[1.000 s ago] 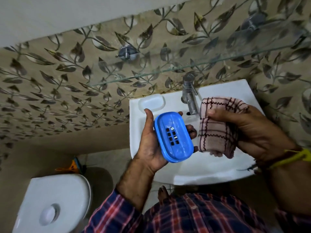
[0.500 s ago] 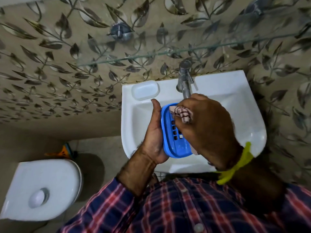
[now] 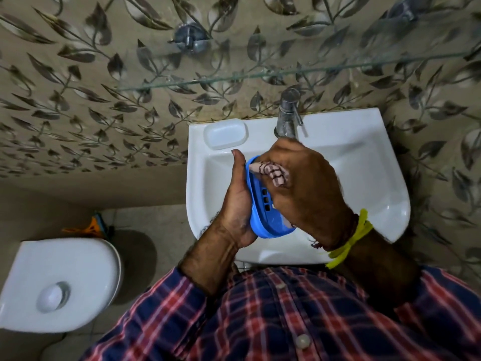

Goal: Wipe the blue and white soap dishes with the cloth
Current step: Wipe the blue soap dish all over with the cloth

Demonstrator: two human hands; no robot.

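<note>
The left hand (image 3: 235,204) cups the blue soap dish (image 3: 260,220) from its left edge, thumb up along the rim and fingers hidden behind it, holding it tilted on edge above the washbasin (image 3: 364,162). The right hand (image 3: 307,194) is closed around the checked cloth (image 3: 273,173) and presses it into the hollow of the dish, so that only a small fold shows between the fingers. A second ago the cloth hung loose beside the dish; now it is bunched inside and has shifted up toward the end nearer the tap (image 3: 287,118), which suggests that the wiping of the blue dish is under way but not finished. The white soap dish (image 3: 225,133) sits on the basin's back ledge, left of the tap, untouched and, I judge, next in line. No brand, label or writing can be read anywhere.
</note>
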